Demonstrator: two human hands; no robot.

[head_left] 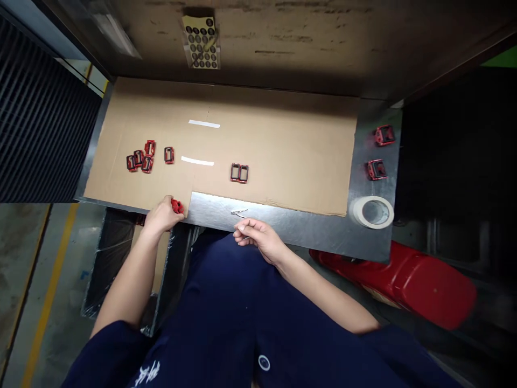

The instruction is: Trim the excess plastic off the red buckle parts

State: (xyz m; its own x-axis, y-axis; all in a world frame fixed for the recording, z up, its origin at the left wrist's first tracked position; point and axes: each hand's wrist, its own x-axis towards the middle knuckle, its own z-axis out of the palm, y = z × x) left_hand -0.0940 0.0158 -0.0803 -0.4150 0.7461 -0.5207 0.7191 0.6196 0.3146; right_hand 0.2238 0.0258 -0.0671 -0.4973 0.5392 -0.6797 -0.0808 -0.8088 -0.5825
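My left hand (160, 216) is closed on a red frame-shaped part (176, 206) at the front edge of the cardboard. My right hand (260, 237) is by the metal table edge, its fingers pinched around a thin metal tool (239, 213) whose exact kind I cannot make out. Beyond the hands, two black-and-red rectangular frames (239, 173) lie side by side on the cardboard. A single similar frame (168, 155) lies further left, next to a loose cluster of several more frames (138, 157).
A cardboard sheet (283, 140) with two white strips (197, 161) covers most of the metal table (323, 231). Two red-and-black parts (377, 170) and a tape roll (373, 212) sit at the right. A red stool-like object (436, 285) stands below; a dark crate (117, 242) is lower left.
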